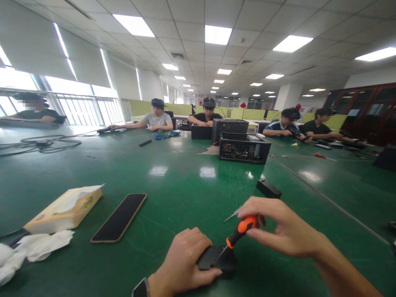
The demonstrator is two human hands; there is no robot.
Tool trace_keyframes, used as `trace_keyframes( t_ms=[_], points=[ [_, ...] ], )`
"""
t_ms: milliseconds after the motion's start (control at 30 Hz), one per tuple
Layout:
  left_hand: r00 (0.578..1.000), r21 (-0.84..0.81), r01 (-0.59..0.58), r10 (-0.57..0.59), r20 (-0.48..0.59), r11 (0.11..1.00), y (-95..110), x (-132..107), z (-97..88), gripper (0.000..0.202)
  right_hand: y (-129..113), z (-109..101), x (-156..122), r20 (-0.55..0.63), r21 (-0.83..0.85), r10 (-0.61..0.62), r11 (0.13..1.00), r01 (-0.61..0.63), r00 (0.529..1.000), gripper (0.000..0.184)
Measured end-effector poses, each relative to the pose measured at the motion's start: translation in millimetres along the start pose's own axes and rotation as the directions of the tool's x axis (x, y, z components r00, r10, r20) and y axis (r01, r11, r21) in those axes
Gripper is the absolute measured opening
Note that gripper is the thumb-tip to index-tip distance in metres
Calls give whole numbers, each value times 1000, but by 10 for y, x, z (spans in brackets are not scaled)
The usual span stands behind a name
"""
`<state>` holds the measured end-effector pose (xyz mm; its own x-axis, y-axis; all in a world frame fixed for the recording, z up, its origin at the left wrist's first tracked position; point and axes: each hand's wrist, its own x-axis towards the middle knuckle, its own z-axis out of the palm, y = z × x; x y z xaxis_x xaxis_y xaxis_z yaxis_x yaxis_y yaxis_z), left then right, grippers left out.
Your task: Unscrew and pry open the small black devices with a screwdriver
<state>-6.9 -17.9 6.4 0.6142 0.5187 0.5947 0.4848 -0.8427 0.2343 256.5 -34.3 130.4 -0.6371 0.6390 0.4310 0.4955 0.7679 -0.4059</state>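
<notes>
My left hand [182, 264] rests low in the middle, fingers curled over a small flat black box [216, 260] and pressing it to the green table [173, 189]. My right hand [280, 225] is closed round the orange and black handle of a screwdriver [241, 231]. The tool slants down and to the left, and its tip meets the top of the black box. A thin metal piece sticks out past my right fingers.
A phone [119, 217] lies face down to the left, beside a tissue box [63, 210] and crumpled tissues [34, 245]. A small black block [268, 188] sits behind my right hand. Black computer cases [243, 148] stand mid-table. Several people sit along the far side. Cables [40, 144] lie far left.
</notes>
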Motion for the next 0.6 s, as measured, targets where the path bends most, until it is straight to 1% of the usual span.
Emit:
trace_keyframes(
  t_ms=[133, 300, 433, 600],
  points=[
    [1000, 6, 1, -1, -4, 1000, 1, 0, -5, 42, 6, 20, 4, -22, -48, 18, 999, -19, 1000, 22],
    [1000, 10, -6, 6, -2, 1000, -3, 2, -9, 44, 15, 19, 14, -3, 4, 20, 1000, -20, 1000, 27],
    [1000, 14, -5, 5, -3, 1000, -1, 3, -12, 46, 13, 1, 10, 3, -32, 58, 998, -58, 998, 24],
    [1000, 17, -5, 5, -3, 1000, 4, 5, -17, 45, 5, 3, 6, 20, -33, 34, 999, -33, 999, 25]
  ],
)
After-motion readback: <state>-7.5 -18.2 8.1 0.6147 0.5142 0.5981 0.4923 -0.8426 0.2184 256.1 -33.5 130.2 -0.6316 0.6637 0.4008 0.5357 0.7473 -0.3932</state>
